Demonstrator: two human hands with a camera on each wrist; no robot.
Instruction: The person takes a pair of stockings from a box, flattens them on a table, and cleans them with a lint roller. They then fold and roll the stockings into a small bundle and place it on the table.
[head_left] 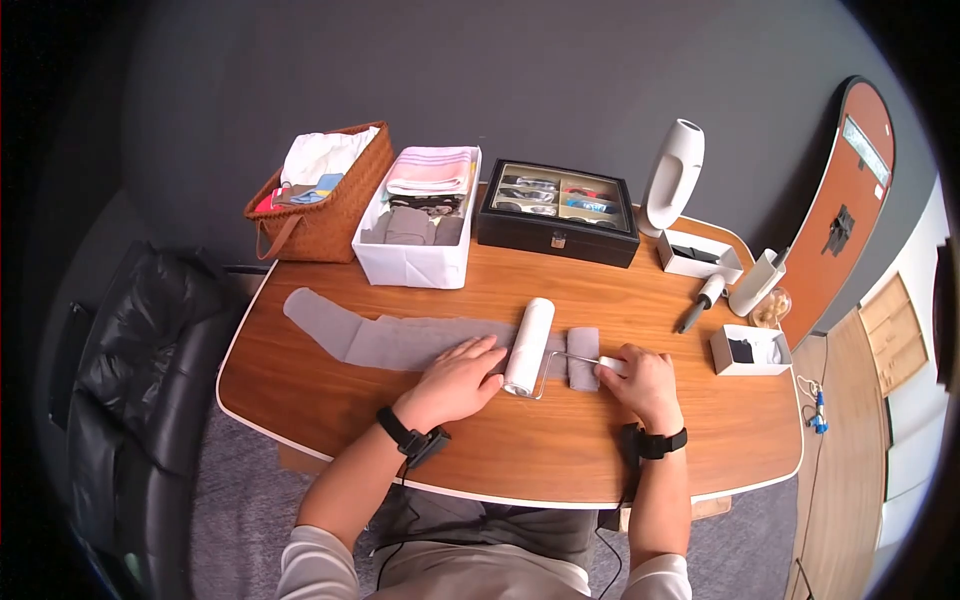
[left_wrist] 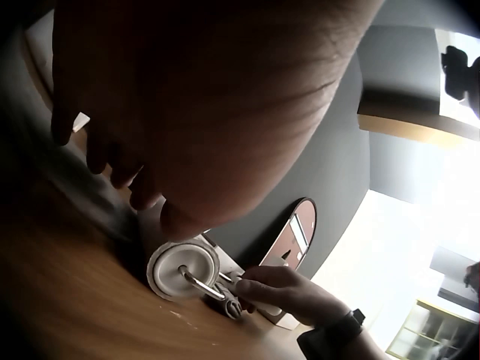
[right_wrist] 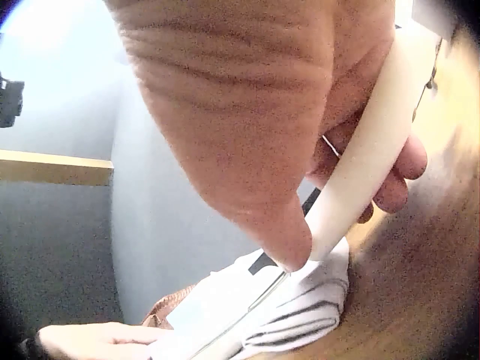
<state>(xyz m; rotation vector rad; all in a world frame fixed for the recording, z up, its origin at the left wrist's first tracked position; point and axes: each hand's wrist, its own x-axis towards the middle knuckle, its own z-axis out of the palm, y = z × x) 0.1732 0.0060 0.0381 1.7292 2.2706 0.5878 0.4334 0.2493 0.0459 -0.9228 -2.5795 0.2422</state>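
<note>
A long grey garment like tights (head_left: 400,342) lies flat across the middle of the table, its left end bent toward the back. Its right end is a thick folded bundle (head_left: 582,375). Over the garment lies a lint roller with a white roll (head_left: 532,340) on a metal wire frame. My right hand (head_left: 645,385) grips the roller's white handle (right_wrist: 367,150), fingers curled around it in the right wrist view. The left hand (head_left: 455,382) rests flattened on the garment, palm down, just left of the roll. In the left wrist view, the roll's round end (left_wrist: 180,270) shows below that hand.
Along the back stand a wicker basket (head_left: 330,215) and a white bin (head_left: 415,265) of folded cloths, then a black glasses case (head_left: 555,240) and a white upright device (head_left: 675,180). Small white boxes (head_left: 752,365) and a second lint roller (head_left: 703,303) are at right.
</note>
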